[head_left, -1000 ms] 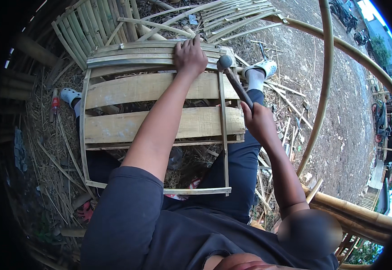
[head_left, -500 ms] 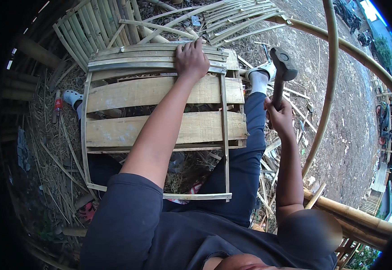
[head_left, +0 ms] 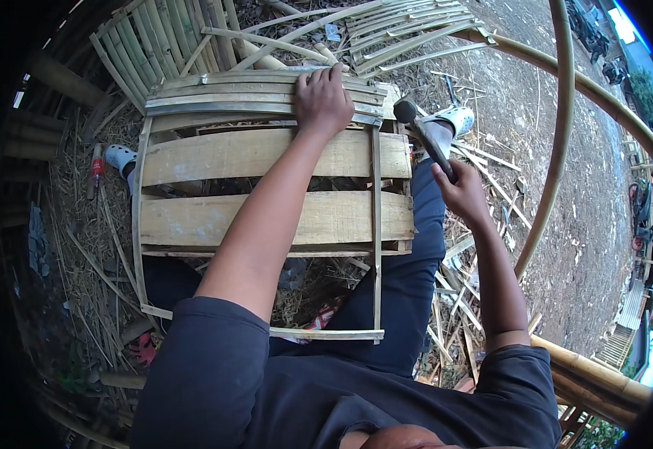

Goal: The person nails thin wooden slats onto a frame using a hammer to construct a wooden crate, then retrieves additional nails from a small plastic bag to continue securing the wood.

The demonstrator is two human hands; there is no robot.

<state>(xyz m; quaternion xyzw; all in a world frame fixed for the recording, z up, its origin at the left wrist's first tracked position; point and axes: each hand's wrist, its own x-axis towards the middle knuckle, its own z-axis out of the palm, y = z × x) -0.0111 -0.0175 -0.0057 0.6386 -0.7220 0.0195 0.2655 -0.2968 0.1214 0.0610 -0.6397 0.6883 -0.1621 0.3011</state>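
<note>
A light frame of thin bamboo strips (head_left: 377,224) lies over a low wooden bench with pale planks (head_left: 281,156). Across its far end runs a row of bamboo slats (head_left: 222,97). My left hand (head_left: 324,103) is on the slats right of their middle, fingers closed over them; its fingertips are partly hidden. On the right, my right hand (head_left: 461,191) grips a hammer (head_left: 433,148) by its dark handle. The hammer head is tilted left, just above the right end of the slats.
Finished slatted bamboo panels (head_left: 143,49) lean beyond the bench at the far left. Another slatted panel (head_left: 409,30) lies at the far right. A curved bamboo pole (head_left: 559,150) rises on the right. Bamboo offcuts (head_left: 465,299) litter the ground. A red-labelled bottle (head_left: 98,166) is at left.
The hammer has swung left and down, from upright beside my right leg to near the slats' right end. My right forearm moved with it. My left hand stays on the slats.
</note>
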